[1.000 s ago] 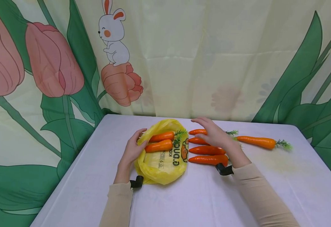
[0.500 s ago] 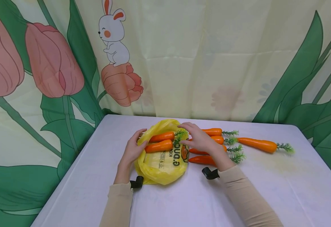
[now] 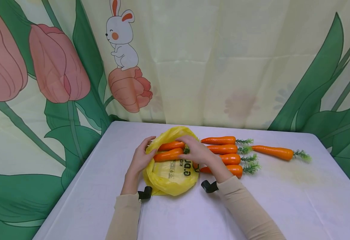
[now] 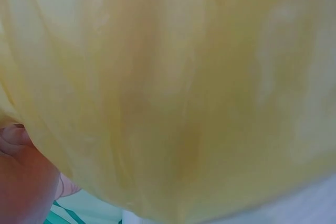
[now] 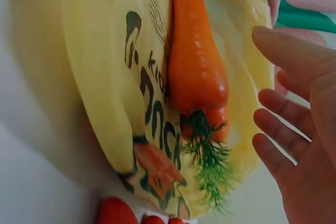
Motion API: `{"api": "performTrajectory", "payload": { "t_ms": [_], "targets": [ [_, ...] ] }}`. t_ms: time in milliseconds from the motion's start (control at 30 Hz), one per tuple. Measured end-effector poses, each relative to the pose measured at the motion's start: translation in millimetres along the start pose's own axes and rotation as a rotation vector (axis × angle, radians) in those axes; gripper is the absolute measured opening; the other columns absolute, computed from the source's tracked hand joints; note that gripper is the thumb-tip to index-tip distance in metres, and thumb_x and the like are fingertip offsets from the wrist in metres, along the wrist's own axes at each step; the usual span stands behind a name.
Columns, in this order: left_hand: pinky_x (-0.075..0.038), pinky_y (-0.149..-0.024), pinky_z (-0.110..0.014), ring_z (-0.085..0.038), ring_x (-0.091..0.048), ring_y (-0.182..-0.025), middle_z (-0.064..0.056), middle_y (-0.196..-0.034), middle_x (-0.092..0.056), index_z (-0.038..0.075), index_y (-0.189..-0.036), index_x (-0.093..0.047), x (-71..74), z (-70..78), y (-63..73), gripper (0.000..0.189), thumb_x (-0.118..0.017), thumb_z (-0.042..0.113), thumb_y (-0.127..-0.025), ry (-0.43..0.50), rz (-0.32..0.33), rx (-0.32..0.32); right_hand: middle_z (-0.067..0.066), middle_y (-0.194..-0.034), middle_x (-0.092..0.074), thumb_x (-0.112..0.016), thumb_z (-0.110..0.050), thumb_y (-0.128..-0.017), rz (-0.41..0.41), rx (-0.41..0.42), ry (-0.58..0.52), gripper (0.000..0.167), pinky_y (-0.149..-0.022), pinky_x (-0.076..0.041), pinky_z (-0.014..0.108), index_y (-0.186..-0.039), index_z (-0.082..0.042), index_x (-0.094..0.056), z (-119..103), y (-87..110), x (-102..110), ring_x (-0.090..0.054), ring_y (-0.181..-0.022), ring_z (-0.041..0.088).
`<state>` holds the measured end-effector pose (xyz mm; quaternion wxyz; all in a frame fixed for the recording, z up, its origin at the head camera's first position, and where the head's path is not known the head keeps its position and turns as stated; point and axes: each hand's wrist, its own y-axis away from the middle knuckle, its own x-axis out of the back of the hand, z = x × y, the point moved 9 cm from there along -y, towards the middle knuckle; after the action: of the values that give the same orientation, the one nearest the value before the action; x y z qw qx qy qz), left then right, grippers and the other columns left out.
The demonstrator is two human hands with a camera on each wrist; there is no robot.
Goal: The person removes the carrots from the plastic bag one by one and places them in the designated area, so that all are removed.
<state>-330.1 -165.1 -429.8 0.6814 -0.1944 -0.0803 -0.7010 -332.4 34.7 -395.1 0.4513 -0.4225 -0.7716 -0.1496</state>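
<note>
A yellow plastic bag (image 3: 171, 187) with dark printed letters lies on the table, its mouth gaping upward. Inside it, side by side, are two orange carrots with green leafy tops, a nearer one (image 3: 168, 155) and a farther one (image 3: 170, 146). My left hand (image 3: 139, 159) holds the bag's left rim, thumb on the inner side; yellow plastic fills most of the left wrist view. Over the bag's right side is my right hand (image 3: 195, 151), fingers spread and bent, holding nothing. In the right wrist view its fingers (image 5: 278, 121) stand apart from the nearer carrot (image 5: 197, 61) and its green top.
Right of the bag, several carrots (image 3: 221, 149) lie in a stacked row, tips toward the bag, partly behind my right forearm. One more carrot (image 3: 272, 152) lies farther right. A printed curtain (image 3: 193, 66) hangs behind the white table (image 3: 283, 193).
My right hand has moved left from above the row of carrots to over the bag, uncovering more of that row. My left hand stays at the bag's rim.
</note>
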Motion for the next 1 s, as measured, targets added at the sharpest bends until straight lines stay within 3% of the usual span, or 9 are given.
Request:
{"api": "performTrajectory", "payload": {
  "t_ms": [400,667,1000],
  "targets": [
    [-0.049,-0.097,-0.046,-0.030,-0.057,-0.110,-0.014,-0.126,-0.059,0.009,-0.147,-0.050,-0.1,0.3,0.0,0.053,-0.065,0.004,-0.096,-0.015,0.003,-0.008,0.008,-0.146,-0.050,-0.078,-0.029,-0.090,-0.074,-0.047,0.058,0.061,-0.109,-0.038,0.046,-0.143,-0.010,-0.054,-2,-16.4,-28,-0.045,-0.134,0.027],
    [-0.049,-0.097,-0.045,-0.029,-0.058,-0.109,-0.013,-0.125,-0.059,0.012,-0.146,-0.052,-0.4,0.0,-0.6,0.052,-0.066,0.004,-0.096,-0.019,0.007,-0.002,0.004,-0.135,-0.059,-0.080,-0.024,-0.088,-0.098,-0.012,0.113,0.054,-0.106,-0.040,0.039,-0.137,-0.010,-0.060,-3,-21.2,-39,-0.049,-0.126,0.025],
    [-0.049,-0.097,-0.046,-0.030,-0.058,-0.110,-0.013,-0.126,-0.059,0.016,-0.144,-0.053,0.1,0.1,0.2,0.052,-0.066,0.005,-0.096,-0.016,0.006,0.005,0.004,-0.132,-0.061,-0.080,-0.021,-0.088,-0.131,-0.015,0.232,0.050,-0.103,-0.042,0.039,-0.134,-0.012,-0.063,-8,-22.4,-49,-0.049,-0.121,0.027]
  ]
}}
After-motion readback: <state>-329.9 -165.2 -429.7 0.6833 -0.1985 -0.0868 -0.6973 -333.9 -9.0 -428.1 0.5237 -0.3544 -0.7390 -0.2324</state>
